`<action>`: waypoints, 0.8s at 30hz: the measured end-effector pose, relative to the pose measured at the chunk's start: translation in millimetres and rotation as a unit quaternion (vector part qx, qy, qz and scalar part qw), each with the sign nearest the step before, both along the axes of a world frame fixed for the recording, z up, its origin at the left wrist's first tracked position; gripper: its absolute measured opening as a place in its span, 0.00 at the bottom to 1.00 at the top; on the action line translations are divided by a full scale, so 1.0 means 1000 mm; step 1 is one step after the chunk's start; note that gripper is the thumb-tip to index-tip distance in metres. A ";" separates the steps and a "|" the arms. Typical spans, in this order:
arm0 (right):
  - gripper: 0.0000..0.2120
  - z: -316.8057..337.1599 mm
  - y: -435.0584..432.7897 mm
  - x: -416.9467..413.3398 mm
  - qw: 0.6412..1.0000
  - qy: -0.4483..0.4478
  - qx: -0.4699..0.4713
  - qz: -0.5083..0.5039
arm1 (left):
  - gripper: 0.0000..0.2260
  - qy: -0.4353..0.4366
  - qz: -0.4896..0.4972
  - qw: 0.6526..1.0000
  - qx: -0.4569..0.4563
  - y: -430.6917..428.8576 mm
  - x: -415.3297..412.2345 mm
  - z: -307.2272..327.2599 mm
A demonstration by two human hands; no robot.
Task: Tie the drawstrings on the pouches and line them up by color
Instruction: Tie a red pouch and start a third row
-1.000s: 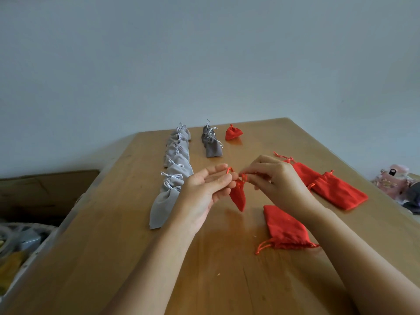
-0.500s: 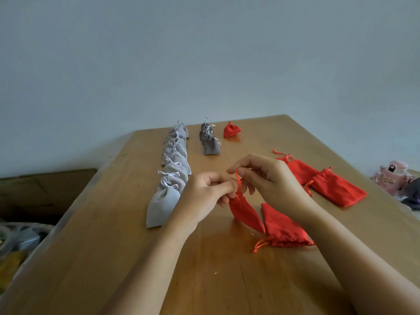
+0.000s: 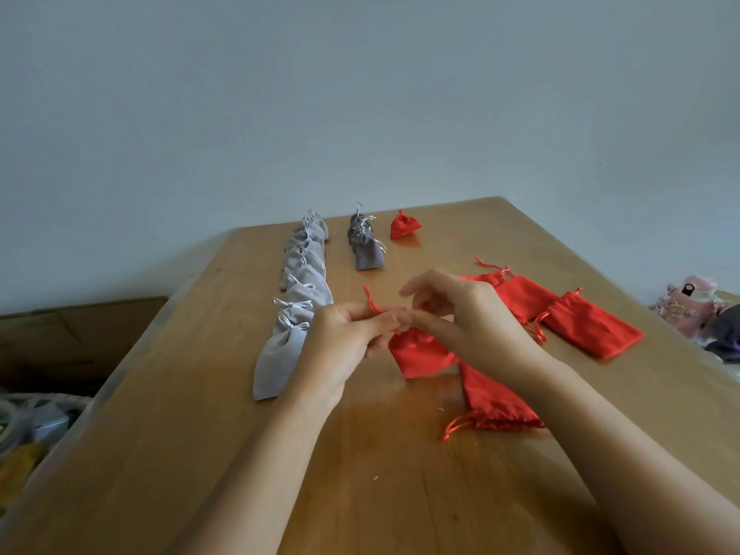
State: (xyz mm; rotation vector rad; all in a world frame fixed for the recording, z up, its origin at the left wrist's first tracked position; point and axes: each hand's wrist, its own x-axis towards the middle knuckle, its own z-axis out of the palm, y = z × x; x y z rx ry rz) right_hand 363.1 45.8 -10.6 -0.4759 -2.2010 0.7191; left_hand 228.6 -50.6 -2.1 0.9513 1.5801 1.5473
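- Behind the bench: plain pale wall (image 3: 360, 94), filling the upper half of the view.
- Wooden bench (image 3: 360, 494), bare brown top, carries all the pouches.
- Cardboard box (image 3: 80, 334), off the bench's left edge, lower down; mixed clutter (image 3: 32, 426) nearer, too blurred to name.
- Left hand (image 3: 340, 342), mid-bench, palm turned toward the right; grip pinching the red drawstring between thumb and fingertips.
- Right hand (image 3: 460, 310), just beside the left hand; forefinger stretched to meet the left fingertips at the pouch neck, other fingers raised and loosely bent. Cannot tell whether this grip pinches the cord.
- Light grey pouches (image 3: 296, 290), one row running away from the person, left of the hands, necks tied with pale cords, each one touching the next.
- Loose red pouches, three, lying flat and untied: one (image 3: 496, 402) under the right forearm, cords trailing toward the person; two (image 3: 592, 326) side by side farther right, touching.
- Held red pouch (image 3: 420, 352), hanging below both hands at mid-bench, neck gathered; contact with the bench cannot be told.
- Dark grey pouches (image 3: 366, 250), short tied row, right of the light grey row, far end.
- Pink object (image 3: 688, 302), past the bench's right edge, blurred.
- Tied red pouch (image 3: 404, 226), alone, just right of the dark grey row.
- Red drawstring (image 3: 370, 302), short loop standing up from the left fingers.
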 end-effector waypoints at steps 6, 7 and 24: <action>0.06 0.002 0.003 0.004 0.993 0.000 0.115 -0.034 | 0.03 -0.047 0.030 0.998 -0.007 0.002 -0.005 -0.001; 0.06 0.003 0.003 0.004 0.993 -0.001 0.111 -0.034 | 0.03 -0.054 0.030 0.998 -0.008 0.002 -0.006 -0.002; 0.03 0.014 -0.004 0.011 0.990 0.068 -0.102 0.065 | 0.11 -0.151 -0.076 0.985 0.033 0.000 -0.008 0.003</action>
